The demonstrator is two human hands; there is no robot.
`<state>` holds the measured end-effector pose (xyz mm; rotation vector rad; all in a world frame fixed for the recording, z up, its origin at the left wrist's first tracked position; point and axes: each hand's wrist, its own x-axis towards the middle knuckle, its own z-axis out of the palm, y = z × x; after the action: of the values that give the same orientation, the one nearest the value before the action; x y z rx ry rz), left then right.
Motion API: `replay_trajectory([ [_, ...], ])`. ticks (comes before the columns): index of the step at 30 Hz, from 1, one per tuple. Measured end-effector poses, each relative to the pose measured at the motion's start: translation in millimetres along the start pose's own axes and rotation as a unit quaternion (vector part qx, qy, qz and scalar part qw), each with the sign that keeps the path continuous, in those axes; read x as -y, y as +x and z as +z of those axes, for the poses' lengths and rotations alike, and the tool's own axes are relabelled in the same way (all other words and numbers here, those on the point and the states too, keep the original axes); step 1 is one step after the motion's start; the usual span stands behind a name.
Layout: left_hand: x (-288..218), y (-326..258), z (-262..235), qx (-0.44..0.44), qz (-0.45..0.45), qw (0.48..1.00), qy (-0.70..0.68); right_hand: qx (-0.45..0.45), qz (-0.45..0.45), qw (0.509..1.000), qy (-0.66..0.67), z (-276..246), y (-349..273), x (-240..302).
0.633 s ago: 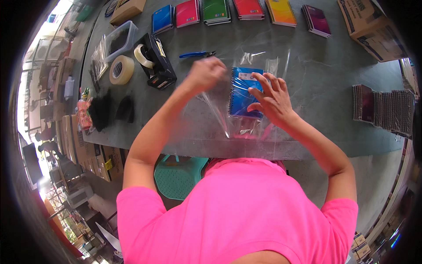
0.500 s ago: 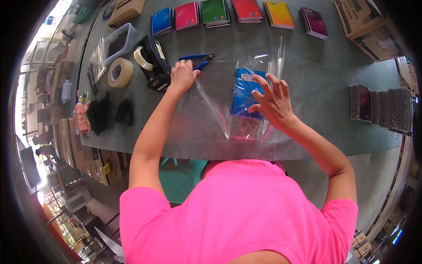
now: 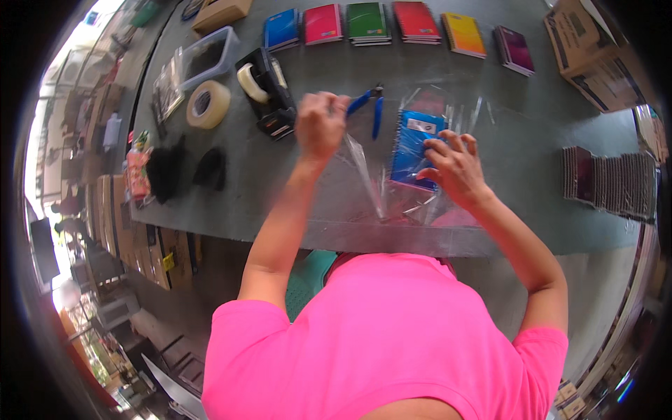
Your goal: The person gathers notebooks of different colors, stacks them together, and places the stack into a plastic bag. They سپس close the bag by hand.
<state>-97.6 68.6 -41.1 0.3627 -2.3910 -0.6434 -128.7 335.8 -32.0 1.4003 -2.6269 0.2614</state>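
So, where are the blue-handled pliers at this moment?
In the head view, the blue-handled pliers lie on the grey table, just right of the left hand and left of the blue notebook.

Single head cam, fisheye, looks steeply down at table point(image 3: 532, 150), close.

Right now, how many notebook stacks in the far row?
6, left to right: blue stack, pink stack, green stack, red stack, yellow stack, purple stack. More may sit beyond the frame's top edge.

A clear plastic bag point(image 3: 392, 189) wraps a blue notebook bearing a white label point(image 3: 422, 126) at centre; brown cardboard boxes point(image 3: 595, 52) sit at two o'clock.
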Motion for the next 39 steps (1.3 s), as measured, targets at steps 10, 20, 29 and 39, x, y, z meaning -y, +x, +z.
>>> replay_trajectory([
  [10, 118.4, 3.9, -66.0, -0.13, -0.301, 0.933, -0.146, 0.113, 0.05, 0.99, 0.061, -15.8, 42.2, -4.5],
  [20, 102.4, -20.2, -97.8, 0.185, -0.297, 0.93, 0.115, 0.042, 0.13, 0.987, 0.089, -0.4, 7.7, -10.4],
  [29, -68.1, 19.0, -8.6, 0.469, -0.112, 0.819, -0.311, 0.065, 0.202, 0.953, 0.216, 14.1, 4.2, -16.1],
  [39, -96.0, 25.6, 49.6, 0.502, 0.069, 0.856, 0.108, -0.002, 0.197, 0.952, 0.233, 20.6, -2.5, -15.7],
])
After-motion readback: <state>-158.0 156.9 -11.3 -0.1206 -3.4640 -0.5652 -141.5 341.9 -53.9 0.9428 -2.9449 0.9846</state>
